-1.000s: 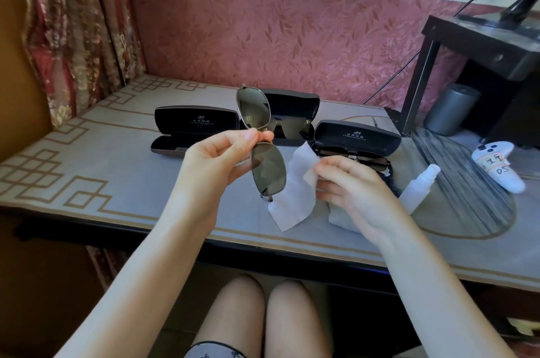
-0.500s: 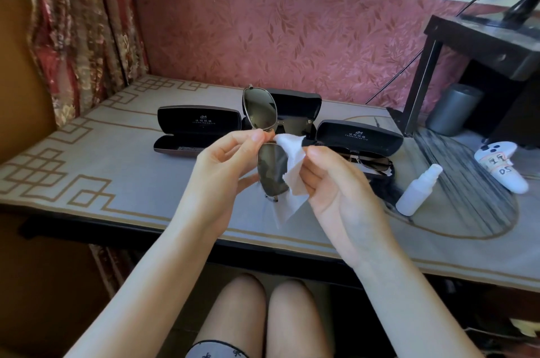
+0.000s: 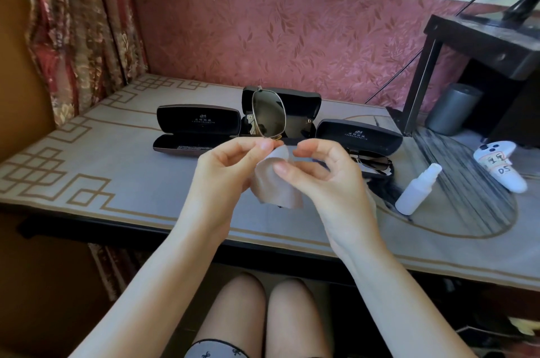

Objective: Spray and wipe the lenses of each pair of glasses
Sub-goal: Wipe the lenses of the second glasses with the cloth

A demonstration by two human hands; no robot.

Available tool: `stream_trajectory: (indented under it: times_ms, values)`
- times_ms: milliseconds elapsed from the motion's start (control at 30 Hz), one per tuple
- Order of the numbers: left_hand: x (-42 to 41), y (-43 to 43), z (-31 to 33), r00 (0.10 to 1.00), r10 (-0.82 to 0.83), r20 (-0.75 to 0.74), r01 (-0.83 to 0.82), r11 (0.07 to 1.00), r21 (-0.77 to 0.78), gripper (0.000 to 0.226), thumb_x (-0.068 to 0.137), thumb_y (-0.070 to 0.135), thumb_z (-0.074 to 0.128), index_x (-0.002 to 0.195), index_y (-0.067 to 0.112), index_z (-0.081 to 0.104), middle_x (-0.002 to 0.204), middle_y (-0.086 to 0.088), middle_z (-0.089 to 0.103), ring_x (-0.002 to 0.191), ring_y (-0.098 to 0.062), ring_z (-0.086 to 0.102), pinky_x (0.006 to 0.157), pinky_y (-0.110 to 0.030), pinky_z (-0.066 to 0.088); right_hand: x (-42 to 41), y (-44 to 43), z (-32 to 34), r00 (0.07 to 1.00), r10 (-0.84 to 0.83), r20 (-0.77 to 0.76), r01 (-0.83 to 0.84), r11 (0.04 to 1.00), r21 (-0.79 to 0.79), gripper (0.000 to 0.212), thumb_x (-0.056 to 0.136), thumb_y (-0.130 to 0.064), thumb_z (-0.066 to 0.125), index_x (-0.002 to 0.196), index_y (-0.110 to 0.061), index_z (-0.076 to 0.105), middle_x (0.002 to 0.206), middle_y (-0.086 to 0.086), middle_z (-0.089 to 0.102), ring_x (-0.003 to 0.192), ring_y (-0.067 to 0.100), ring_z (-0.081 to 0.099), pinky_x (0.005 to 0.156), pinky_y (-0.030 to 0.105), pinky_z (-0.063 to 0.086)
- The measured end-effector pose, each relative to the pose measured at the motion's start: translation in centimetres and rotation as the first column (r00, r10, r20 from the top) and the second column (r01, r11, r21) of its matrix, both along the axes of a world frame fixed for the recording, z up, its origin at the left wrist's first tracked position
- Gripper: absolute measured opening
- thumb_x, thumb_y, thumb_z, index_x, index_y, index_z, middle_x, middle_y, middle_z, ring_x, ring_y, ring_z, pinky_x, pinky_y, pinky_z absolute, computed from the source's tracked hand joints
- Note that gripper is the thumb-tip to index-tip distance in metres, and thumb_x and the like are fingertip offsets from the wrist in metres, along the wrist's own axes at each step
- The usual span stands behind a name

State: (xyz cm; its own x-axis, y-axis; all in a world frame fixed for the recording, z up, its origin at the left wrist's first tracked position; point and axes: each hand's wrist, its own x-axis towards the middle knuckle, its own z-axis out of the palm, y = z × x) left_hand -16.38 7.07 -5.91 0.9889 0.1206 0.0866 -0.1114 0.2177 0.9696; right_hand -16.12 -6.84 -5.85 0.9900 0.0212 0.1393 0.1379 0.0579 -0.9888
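My left hand (image 3: 225, 170) pinches the bridge of a pair of gold-framed sunglasses (image 3: 268, 116), held upright above the table edge. One dark lens stands free on top. The lower lens is wrapped in a pale wiping cloth (image 3: 277, 186), which my right hand (image 3: 324, 173) pinches between thumb and fingers. A second pair of sunglasses (image 3: 372, 162) lies in the open case (image 3: 361, 135) on the right. A small white spray bottle (image 3: 418, 189) lies on the table to the right of my hands.
Two more open black cases (image 3: 198, 131) (image 3: 298, 106) stand behind my hands on the patterned table (image 3: 87, 170). A white game controller (image 3: 502, 164) lies at the right, near a grey cylinder (image 3: 453, 107) and a dark monitor stand (image 3: 479, 45).
My right hand brought the cloth up from the table, folded it around the lower lens and now pinches it there. The sunglasses rose slightly in my left hand.
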Motion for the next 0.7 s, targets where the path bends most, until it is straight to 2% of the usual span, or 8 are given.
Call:
stream_trajectory:
  times_ms: [100, 167, 233, 300, 367, 467, 567, 700]
  values:
    - [-0.1, 0.0, 0.1, 1.000, -0.009, 0.009, 0.009, 1.000, -0.020, 0.028, 0.074, 0.029, 0.068, 0.093, 0.010, 0.074, 0.085, 0.000, 0.074, 0.081, -0.011, 0.068, 0.072, -0.019, 0.055, 0.2, -0.3, 0.0, 0.987, 0.103, -0.120, -0.121, 0.981, -0.154, 0.040, 0.065, -0.045, 0.074, 0.090, -0.014, 0.069, 0.085, -0.006, 0.069, 0.076, 0.003, 0.062, 0.066, 0.011, 0.045]
    - [-0.3, -0.3, 0.3, 1.000, -0.027, 0.010, 0.027, 0.999, -0.023, 0.029, 0.075, 0.026, 0.069, 0.095, 0.006, 0.073, 0.085, -0.003, 0.074, 0.080, -0.011, 0.068, 0.073, -0.019, 0.055, 0.2, -0.4, 0.0, 0.969, 0.174, -0.178, -0.203, 0.965, -0.164, 0.050, 0.066, -0.053, 0.070, 0.085, -0.008, 0.073, 0.083, 0.007, 0.071, 0.080, 0.012, 0.064, 0.076, 0.016, 0.044]
    - [-0.4, -0.5, 0.3, 1.000, -0.020, 0.006, 0.020, 1.000, -0.004, 0.028, 0.076, 0.026, 0.069, 0.094, 0.006, 0.073, 0.078, -0.004, 0.072, 0.068, -0.010, 0.065, 0.060, -0.019, 0.051, 0.2, -0.5, 0.0, 0.972, 0.188, -0.140, -0.210, 0.965, -0.159, 0.041, 0.068, -0.047, 0.071, 0.079, -0.008, 0.074, 0.080, 0.015, 0.073, 0.077, 0.016, 0.065, 0.076, 0.019, 0.043]
    - [-0.5, -0.6, 0.3, 1.000, 0.007, 0.001, -0.007, 1.000, 0.018, 0.025, 0.074, 0.030, 0.069, 0.088, 0.010, 0.074, 0.074, -0.008, 0.068, 0.060, -0.017, 0.056, 0.053, -0.022, 0.041, 0.3, -0.6, 0.2, 0.972, 0.210, -0.106, -0.222, 0.968, -0.116, 0.024, 0.069, -0.037, 0.072, 0.075, -0.014, 0.074, 0.074, 0.006, 0.072, 0.073, 0.011, 0.064, 0.071, 0.015, 0.045]
    - [-0.4, -0.5, 0.2, 1.000, 0.005, 0.001, -0.005, 0.999, 0.034, 0.026, 0.072, 0.032, 0.068, 0.088, 0.013, 0.075, 0.080, -0.006, 0.072, 0.066, -0.017, 0.061, 0.060, -0.022, 0.047, 0.6, -0.9, 0.3, 0.962, 0.249, -0.113, -0.255, 0.966, -0.042, 0.025, 0.067, -0.029, 0.073, 0.084, -0.011, 0.075, 0.079, 0.005, 0.074, 0.075, 0.011, 0.067, 0.073, 0.014, 0.049]
    - [-0.5, -0.4, 0.1, 0.998, -0.054, -0.013, 0.055, 0.997, 0.051, 0.033, 0.071, 0.034, 0.067, 0.093, 0.012, 0.075, 0.095, -0.004, 0.076, 0.087, -0.012, 0.068, 0.080, -0.029, 0.052, 0.8, -1.1, 0.6, 0.956, 0.259, -0.136, -0.260, 0.966, 0.014, 0.035, 0.061, -0.024, 0.075, 0.092, -0.007, 0.075, 0.085, 0.008, 0.075, 0.080, 0.014, 0.069, 0.081, 0.022, 0.051]
    - [-0.5, -0.4, 0.1, 0.997, -0.070, -0.014, 0.071, 0.996, 0.059, 0.037, 0.072, 0.035, 0.066, 0.094, 0.007, 0.074, 0.096, -0.006, 0.075, 0.088, -0.013, 0.068, 0.083, -0.030, 0.052, 0.7, -0.8, 0.6, 0.967, 0.207, -0.151, -0.207, 0.978, 0.013, 0.044, 0.056, -0.025, 0.078, 0.093, -0.002, 0.074, 0.092, 0.016, 0.076, 0.082, 0.018, 0.069, 0.084, 0.028, 0.050]
    - [-0.6, -0.3, 0.2, 0.996, -0.091, -0.016, 0.092, 0.992, 0.083, 0.041, 0.073, 0.040, 0.063, 0.094, 0.006, 0.075, 0.096, -0.012, 0.074, 0.088, -0.017, 0.066, 0.082, -0.034, 0.048, 0.5, -0.6, 0.5, 0.983, 0.145, -0.111, -0.146, 0.989, -0.002, 0.042, 0.061, -0.032, 0.077, 0.090, -0.002, 0.075, 0.084, 0.012, 0.076, 0.077, 0.014, 0.068, 0.075, 0.021, 0.050]
